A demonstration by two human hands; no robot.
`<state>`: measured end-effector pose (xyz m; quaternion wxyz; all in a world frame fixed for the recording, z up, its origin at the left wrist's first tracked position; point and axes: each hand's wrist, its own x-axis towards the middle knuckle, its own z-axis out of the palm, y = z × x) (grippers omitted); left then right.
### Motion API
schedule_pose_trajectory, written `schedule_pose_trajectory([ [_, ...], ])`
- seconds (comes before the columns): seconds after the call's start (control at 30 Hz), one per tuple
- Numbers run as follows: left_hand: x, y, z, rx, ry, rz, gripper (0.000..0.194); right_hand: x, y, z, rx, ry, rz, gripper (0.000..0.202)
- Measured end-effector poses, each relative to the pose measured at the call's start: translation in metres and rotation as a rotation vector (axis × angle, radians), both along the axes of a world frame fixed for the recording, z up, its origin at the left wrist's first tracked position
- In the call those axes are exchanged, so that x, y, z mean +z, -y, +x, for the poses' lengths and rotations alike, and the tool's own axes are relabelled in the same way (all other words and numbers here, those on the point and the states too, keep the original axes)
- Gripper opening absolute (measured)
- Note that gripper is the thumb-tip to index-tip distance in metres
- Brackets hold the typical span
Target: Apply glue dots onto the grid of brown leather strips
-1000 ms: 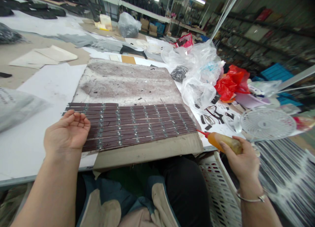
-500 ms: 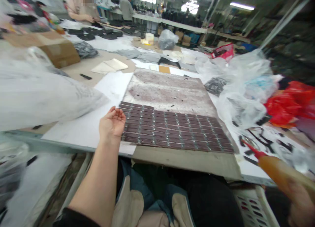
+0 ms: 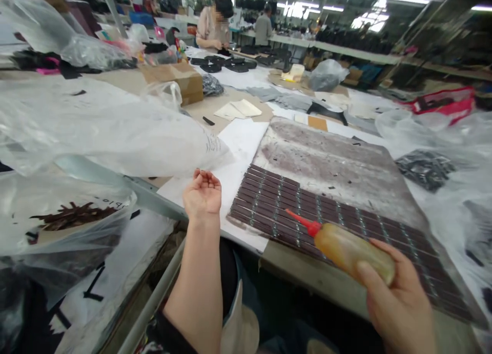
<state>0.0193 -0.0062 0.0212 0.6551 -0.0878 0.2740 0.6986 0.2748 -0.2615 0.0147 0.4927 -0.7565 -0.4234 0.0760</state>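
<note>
My right hand (image 3: pixel 400 297) grips a squeeze bottle (image 3: pixel 353 249) of yellowish liquid with a red pointed nozzle, tilted toward the left above the board. Beneath it, rows of dark brown strips (image 3: pixel 307 210) lie side by side on the near part of a stained board (image 3: pixel 330 154). Pale, shiny marks cross the strips in lines. My left hand (image 3: pixel 203 192) is palm up beside the strips' left edge, fingers loosely curled and the bare palm showing. It is over white paper (image 3: pixel 242 133), close to a large clear plastic bag (image 3: pixel 154 133).
A lower open bag (image 3: pixel 69 226) at left holds brown strips. Farther back are a cardboard box (image 3: pixel 180 80), folded cream paper (image 3: pixel 238 109) and black pieces (image 3: pixel 226 62). Plastic bags (image 3: pixel 461 174) crowd the right side. A person (image 3: pixel 213 28) works across the table.
The view has turned left. My right hand has brought the bottle from the far right to above the strips. My left hand has moved off the strips' edge.
</note>
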Motion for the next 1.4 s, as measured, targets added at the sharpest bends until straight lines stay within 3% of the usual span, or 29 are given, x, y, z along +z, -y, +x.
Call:
schedule_pose_trajectory([
  [0.2, 0.002, -0.001, -0.006, 0.025, 0.055, -0.024, 0.019, 0.002, -0.060, -0.046, 0.154, 0.083, -0.089, 0.051],
  [0.47, 0.004, -0.001, -0.008, 0.005, 0.078, -0.033, 0.019, -0.002, -0.094, -0.065, 0.333, 0.297, -0.106, 0.046],
  [0.83, 0.003, 0.000, -0.003, -0.017, 0.104, -0.022, 0.020, -0.004, -0.102, -0.071, 0.368, 0.342, -0.119, 0.045],
  [1.4, -0.002, 0.000, 0.003, -0.072, 0.065, -0.005, 0.021, 0.000, -0.095, -0.065, 0.342, 0.357, -0.155, 0.044],
])
